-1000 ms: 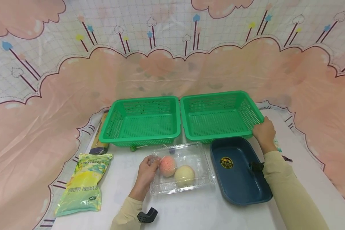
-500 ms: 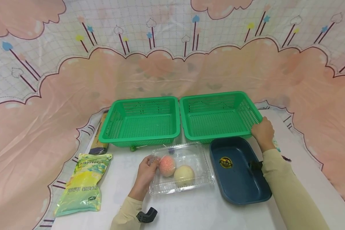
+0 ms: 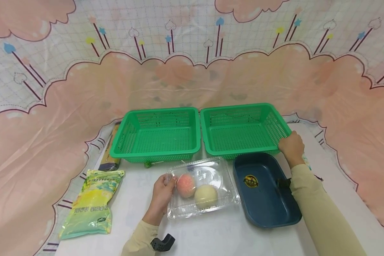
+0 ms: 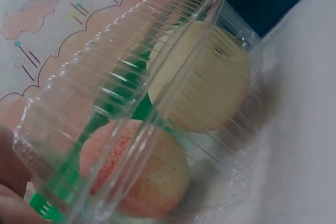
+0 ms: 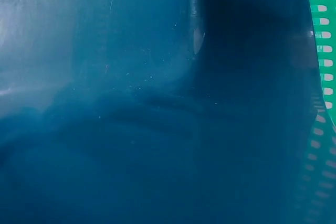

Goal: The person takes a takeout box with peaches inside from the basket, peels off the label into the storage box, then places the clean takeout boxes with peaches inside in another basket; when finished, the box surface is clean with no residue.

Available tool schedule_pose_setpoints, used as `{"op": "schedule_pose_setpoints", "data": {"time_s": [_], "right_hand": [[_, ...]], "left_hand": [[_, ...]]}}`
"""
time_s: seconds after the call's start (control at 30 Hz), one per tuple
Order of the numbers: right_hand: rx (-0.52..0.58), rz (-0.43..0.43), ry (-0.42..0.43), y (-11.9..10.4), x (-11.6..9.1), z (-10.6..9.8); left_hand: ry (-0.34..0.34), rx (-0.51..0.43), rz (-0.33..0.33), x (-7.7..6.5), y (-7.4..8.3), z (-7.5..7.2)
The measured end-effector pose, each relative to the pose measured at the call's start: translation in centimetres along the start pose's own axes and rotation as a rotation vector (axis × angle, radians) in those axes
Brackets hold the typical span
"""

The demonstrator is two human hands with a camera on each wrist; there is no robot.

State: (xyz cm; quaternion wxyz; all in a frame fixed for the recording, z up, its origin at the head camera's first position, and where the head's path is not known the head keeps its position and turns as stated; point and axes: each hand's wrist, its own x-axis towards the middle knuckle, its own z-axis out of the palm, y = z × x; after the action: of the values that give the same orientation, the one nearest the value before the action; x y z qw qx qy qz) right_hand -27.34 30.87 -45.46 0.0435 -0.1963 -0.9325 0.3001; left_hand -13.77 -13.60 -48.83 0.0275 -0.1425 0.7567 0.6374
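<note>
My left hand (image 3: 163,195) pinches the left edge of a clear plastic clamshell box (image 3: 224,204) over the white table. Inside the box lie a pink-red peach (image 3: 185,185) and a pale yellow peach (image 3: 206,196). The left wrist view looks through the ribbed plastic at the same peaches, with part of the hand at its left edge. My right hand (image 3: 292,147) grips the front right corner of the right green basket (image 3: 243,153). In the right wrist view, a blue tray (image 5: 131,145) fills most of the picture, and the hand is hidden.
Left of the right basket stands another green basket (image 3: 153,156). A dark blue tray (image 3: 265,199) lies under my right forearm. A yellow-green bag (image 3: 91,204) and a brown-and-dark packet (image 3: 110,156) are at the left. Patterned cloth (image 3: 211,81) hangs behind.
The clear box has tilted slightly in my left hand, its far edge a little higher in view. My right hand stays on the basket corner.
</note>
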Motion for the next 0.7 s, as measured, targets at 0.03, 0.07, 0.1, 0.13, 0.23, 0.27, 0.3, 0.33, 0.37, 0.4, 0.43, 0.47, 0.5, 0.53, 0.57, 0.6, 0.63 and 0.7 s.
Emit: {"op": "schedule_pose_setpoints", "data": {"time_s": [0.03, 0.07, 0.1, 0.13, 0.23, 0.27, 0.3, 0.33, 0.37, 0.4, 0.43, 0.47, 0.5, 0.53, 0.57, 0.6, 0.63, 0.7], "right_hand": [[-0.002, 0.001, 0.001, 0.0, 0.0, 0.0], [-0.004, 0.0, 0.002, 0.0, 0.1, 0.0], [-0.006, -0.001, 0.004, 0.0, 0.1, 0.0], [-0.007, -0.001, 0.005, 0.0, 0.0, 0.0], [-0.008, 0.002, 0.005, 0.0, -0.1, -0.1], [-0.007, 0.005, 0.004, 0.0, -0.1, -0.1], [-0.006, 0.007, 0.001, 0.0, -0.1, -0.1], [-0.005, 0.008, -0.002, -0.1, -0.1, -0.1], [-0.004, 0.01, -0.004, -0.1, -0.1, -0.1], [-0.004, 0.011, -0.007, -0.2, -0.1, -0.1], [-0.002, 0.011, -0.01, -0.2, -0.1, -0.1], [-0.001, 0.012, -0.014, -0.3, -0.1, -0.1], [-0.002, 0.011, -0.015, -0.3, -0.1, -0.1], [-0.004, 0.01, -0.015, -0.3, -0.1, -0.1], [-0.007, 0.009, -0.015, -0.3, -0.1, -0.1], [-0.011, 0.007, -0.015, -0.3, 0.0, 0.0], [-0.011, 0.007, -0.013, -0.3, 0.0, 0.0], [-0.016, 0.007, -0.008, -0.2, 0.0, 0.0]], "left_hand": [[0.001, -0.004, 0.006, -0.1, 0.1, -0.1], [0.0, -0.012, 0.012, -0.3, 0.3, -0.1], [0.001, -0.015, 0.018, -0.4, 0.5, -0.2], [-0.001, -0.015, 0.027, -0.6, 0.7, -0.3], [-0.011, -0.009, 0.053, -1.1, 1.4, -0.6], [-0.013, 0.0, 0.056, -1.3, 1.7, -0.7], [-0.017, 0.005, 0.063, -1.4, 1.9, -0.9], [-0.021, 0.008, 0.065, -1.6, 2.1, -1.0], [-0.025, 0.001, 0.065, -1.7, 2.3, -1.2], [-0.027, -0.008, 0.061, -1.8, 2.5, -1.4], [-0.033, -0.025, 0.061, -1.9, 2.7, -1.6], [-0.036, -0.04, 0.059, -2.0, 3.0, -1.7], [-0.037, -0.055, 0.06, -2.0, 3.3, -1.9], [-0.037, -0.068, 0.061, -2.1, 3.5, -2.0], [-0.037, -0.08, 0.067, -2.1, 3.9, -2.1], [-0.036, -0.084, 0.075, -2.1, 4.2, -2.2], [-0.037, -0.093, 0.084, -2.1, 4.6, -2.3], [-0.033, -0.098, 0.102, -2.0, 5.4, -2.4]]}}
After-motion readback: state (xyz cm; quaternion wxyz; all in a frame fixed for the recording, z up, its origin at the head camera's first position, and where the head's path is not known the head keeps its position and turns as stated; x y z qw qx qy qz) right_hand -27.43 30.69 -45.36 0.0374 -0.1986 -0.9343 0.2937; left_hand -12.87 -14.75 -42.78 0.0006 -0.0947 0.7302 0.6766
